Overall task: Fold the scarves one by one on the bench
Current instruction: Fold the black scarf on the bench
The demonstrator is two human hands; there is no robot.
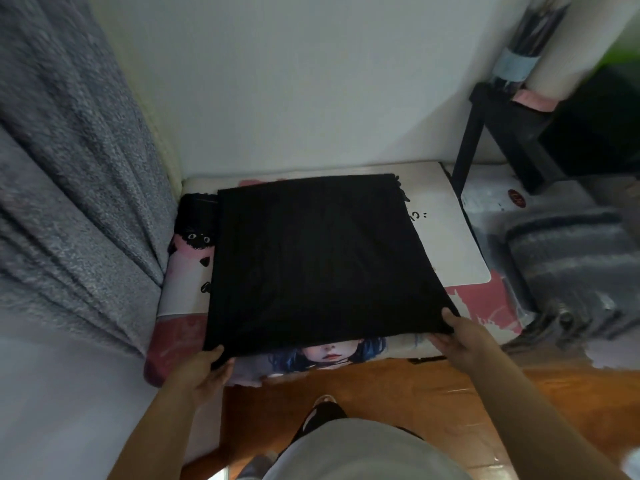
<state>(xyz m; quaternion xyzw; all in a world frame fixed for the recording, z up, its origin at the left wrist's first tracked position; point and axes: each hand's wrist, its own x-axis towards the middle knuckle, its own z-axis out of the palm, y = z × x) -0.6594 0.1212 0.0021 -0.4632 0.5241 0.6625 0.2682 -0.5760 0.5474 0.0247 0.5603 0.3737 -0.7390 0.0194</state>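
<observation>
Two hands hold one black scarf (311,261), which lies spread flat over the printed cover of the counter (450,244). Furthest left, well outside the left grip, a grey curtain (69,188) hangs down to the counter's end. The left hand (204,370) comes next, its grip clamped on the scarf's near left corner, thumb on top and fingers tucked under the hem. From this grip the cloth runs away and to the right, toward the wall, so nearly the whole sheet lies beyond and between the two grips. The near hem stretches straight from one grip to the other, and the far edge lies parallel to it close to the wall; the sheet looks roughly square, so I judge either axis could take the fold. The right hand (457,336) pinches the near right corner the same way, thumb over the cloth, fingers beneath. Both hands sit equally near their corners, so neither leads. The coming fold likely turns on carrying the near hem away from the body to meet the far edge. Right of the right grip, well apart, striped grey cloth (568,265) lies heaped, perhaps another scarf.
</observation>
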